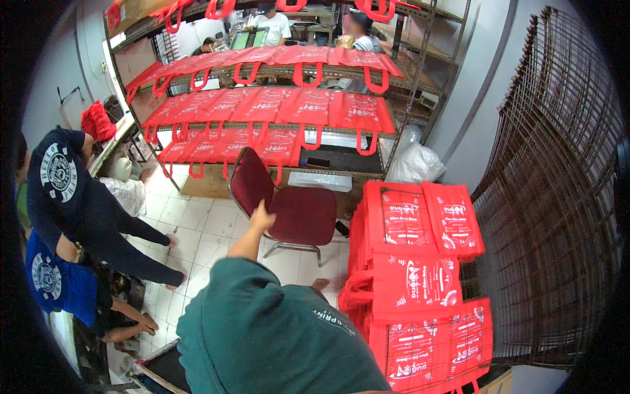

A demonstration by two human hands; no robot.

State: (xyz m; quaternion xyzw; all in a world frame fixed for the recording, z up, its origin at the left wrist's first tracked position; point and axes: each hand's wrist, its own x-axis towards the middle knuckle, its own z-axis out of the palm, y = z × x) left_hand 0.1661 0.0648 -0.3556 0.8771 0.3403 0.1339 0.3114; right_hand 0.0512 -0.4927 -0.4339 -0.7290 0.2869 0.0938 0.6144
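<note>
Dark green cloth of the wearer's top (262, 328) fills the lower middle. At far left, a person in dark clothes (62, 171) leans beside another in a blue top (49, 282); a narrow counter (105, 152) runs behind them, a crumpled red bundle (100, 121) near it. White floor tiles (197, 223) spread toward the middle. Across the back, a metal rack (351, 159) carries rows of red bags (262, 104) lying flat, handles hanging over the shelf edges. On the tiles before it stands a maroon chair (302, 213). The left hand (262, 219) reaches to its backrest, one finger raised; whether it touches or grips the chair I cannot tell, nor what the right hand does. Just right of the chair rise piled red bags (413, 282), with white plastic sacks (418, 163) behind and tall wire racks (551, 197) farthest right, beside a pale wall (489, 98).
</note>
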